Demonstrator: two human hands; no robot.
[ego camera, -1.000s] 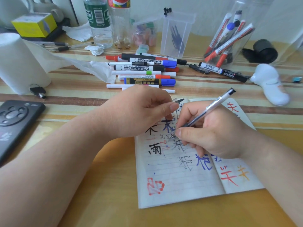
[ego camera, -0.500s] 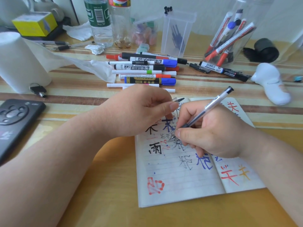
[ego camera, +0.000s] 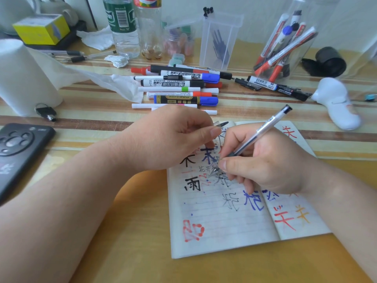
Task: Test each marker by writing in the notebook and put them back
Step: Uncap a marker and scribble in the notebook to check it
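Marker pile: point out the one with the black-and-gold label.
The blue-capped marker nearer the notebook. The other blue-capped marker, farther back, has a white barrel with black print.

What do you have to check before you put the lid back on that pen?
1. Pen held firmly: the right hand grips the pen near its tip. Ok.
2. Cap ready: the left hand pinches the clear cap right beside the pen. Ok.
3. Pen tested: its tip is down on the notebook among old scribbles, so a fresh line does not stand out. Cannot tell.
4. Pen capped: the tip is bare. Not ok.
5. Notebook open and flat. Ok.
6. Place to put it back: loose markers lie piled behind the notebook, but which spot is this pen's is unclear. Cannot tell.
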